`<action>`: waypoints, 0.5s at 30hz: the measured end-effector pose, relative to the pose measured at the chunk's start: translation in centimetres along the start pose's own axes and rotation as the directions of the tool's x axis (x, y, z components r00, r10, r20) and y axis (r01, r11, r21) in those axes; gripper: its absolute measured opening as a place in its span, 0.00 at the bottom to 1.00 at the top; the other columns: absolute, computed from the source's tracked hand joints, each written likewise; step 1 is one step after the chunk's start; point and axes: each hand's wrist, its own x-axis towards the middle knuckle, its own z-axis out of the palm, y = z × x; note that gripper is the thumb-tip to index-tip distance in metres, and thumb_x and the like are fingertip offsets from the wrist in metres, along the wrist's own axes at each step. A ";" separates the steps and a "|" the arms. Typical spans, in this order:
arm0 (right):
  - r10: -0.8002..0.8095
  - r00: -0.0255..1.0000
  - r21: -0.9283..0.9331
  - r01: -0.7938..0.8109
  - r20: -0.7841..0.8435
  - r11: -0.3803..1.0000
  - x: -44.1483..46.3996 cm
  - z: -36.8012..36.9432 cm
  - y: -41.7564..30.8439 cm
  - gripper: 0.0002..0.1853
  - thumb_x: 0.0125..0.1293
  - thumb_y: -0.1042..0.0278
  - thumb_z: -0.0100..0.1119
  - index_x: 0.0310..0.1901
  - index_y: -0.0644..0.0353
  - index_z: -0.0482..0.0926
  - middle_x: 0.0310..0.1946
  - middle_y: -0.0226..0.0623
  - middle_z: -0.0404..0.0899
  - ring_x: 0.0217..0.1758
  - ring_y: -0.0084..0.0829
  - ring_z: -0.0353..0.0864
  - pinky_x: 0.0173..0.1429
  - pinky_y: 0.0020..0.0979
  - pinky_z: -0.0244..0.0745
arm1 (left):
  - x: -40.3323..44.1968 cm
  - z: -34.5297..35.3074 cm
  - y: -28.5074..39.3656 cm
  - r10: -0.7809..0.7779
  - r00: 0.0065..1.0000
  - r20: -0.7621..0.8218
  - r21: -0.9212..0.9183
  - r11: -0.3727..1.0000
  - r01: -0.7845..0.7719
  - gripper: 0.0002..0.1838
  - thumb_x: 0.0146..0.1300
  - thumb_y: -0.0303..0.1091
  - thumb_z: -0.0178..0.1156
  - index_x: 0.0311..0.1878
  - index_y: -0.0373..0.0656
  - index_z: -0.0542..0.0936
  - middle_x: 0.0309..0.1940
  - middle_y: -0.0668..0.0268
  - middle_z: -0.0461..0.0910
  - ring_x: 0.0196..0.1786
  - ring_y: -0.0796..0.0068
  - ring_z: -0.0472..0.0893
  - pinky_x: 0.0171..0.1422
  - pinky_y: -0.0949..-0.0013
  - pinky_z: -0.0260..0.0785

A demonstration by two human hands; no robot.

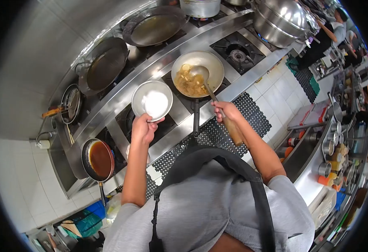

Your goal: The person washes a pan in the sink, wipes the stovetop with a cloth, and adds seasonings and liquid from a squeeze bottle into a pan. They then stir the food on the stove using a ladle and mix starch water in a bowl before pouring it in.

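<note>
Nearest in, the right hand has its fingers curled around the ladle, near the top of its wooden handle. That's long and looks rigid, probably weighted toward the metal end, so the wood is the place to hold.

Across to the left hand, pinching the near rim of a metal bowl; some fingertips tuck out of sight, so I can't tell how they press beneath. The bowl is held up over the stove, just beside the pan, white contents inside. Thin-walled, likely light and stiff, perhaps slick if wet; thumb on rim, fingers under is a sound hold.

Now out to the pan, sitting on its burner, chunky food lying soft under the ladle's head. It looks heavy when loaded; its dark handle is the place to grab, and nobody's touching it.

Farther back, two wide woks, a big steel pot, and a co-worker off right.
</note>
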 end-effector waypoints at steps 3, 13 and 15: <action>0.089 0.993 0.133 -0.099 0.079 0.986 -0.7 1.1 -1.5 0.12 0.80 0.62 0.52 0.54 0.61 0.77 0.26 0.20 0.68 0.22 0.16 0.63 0.25 0.23 0.61 | -2.0 -3.9 -0.8 0.035 0.999 -0.030 -0.048 0.998 -0.036 0.25 0.63 0.21 0.50 0.63 0.20 0.68 0.45 0.44 0.84 0.40 0.50 0.89 0.23 0.76 0.65; -0.258 0.966 -0.687 0.193 0.009 0.701 -4.7 2.1 -3.5 0.13 0.72 0.62 0.61 0.41 0.66 0.82 0.23 0.34 0.78 0.19 0.26 0.78 0.27 0.35 0.75 | -7.3 -10.4 -2.6 0.107 0.978 -0.181 -0.130 0.983 -0.131 0.24 0.61 0.22 0.52 0.61 0.22 0.71 0.44 0.44 0.85 0.38 0.49 0.89 0.23 0.73 0.65; -0.365 0.930 -0.812 0.232 0.024 0.535 -5.2 1.2 -2.7 0.13 0.69 0.63 0.63 0.44 0.67 0.82 0.23 0.41 0.79 0.21 0.31 0.80 0.31 0.38 0.76 | -7.8 -10.3 -3.1 0.130 0.972 -0.195 -0.120 0.981 -0.155 0.24 0.61 0.22 0.52 0.60 0.22 0.71 0.44 0.44 0.85 0.38 0.50 0.89 0.23 0.73 0.65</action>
